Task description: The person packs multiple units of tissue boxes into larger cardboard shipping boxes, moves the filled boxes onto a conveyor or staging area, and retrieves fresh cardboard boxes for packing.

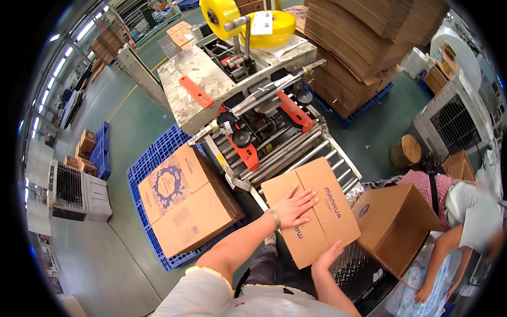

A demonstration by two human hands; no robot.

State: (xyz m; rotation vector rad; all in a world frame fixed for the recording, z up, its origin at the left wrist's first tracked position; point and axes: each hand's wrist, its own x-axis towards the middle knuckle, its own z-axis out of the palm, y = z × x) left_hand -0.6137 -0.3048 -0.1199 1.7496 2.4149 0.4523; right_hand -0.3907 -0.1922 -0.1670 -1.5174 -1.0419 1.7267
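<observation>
A closed brown cardboard box (317, 238) with dark printing lies in front of me, its far end over the rollers (322, 156) of a carton sealing machine (193, 95). Its top flaps meet at a seam. My left hand (293, 208) rests flat on the top with fingers spread, a band round the wrist. At the near right edge, my right hand (326, 258) grips the box, its lower fingers partly hidden. Beside it on the right stands an open cardboard box (388, 219), tilted, its opening toward a co-worker.
Stacked flat cartons (185, 203) lie on a blue pallet (138, 174) at left. Taller carton stacks (364, 42) stand behind the machine, which carries yellow tape rolls (272, 29). A co-worker's hands (424, 292) touch patterned plastic packs (435, 280) at lower right. Air coolers (449, 119) stand nearby.
</observation>
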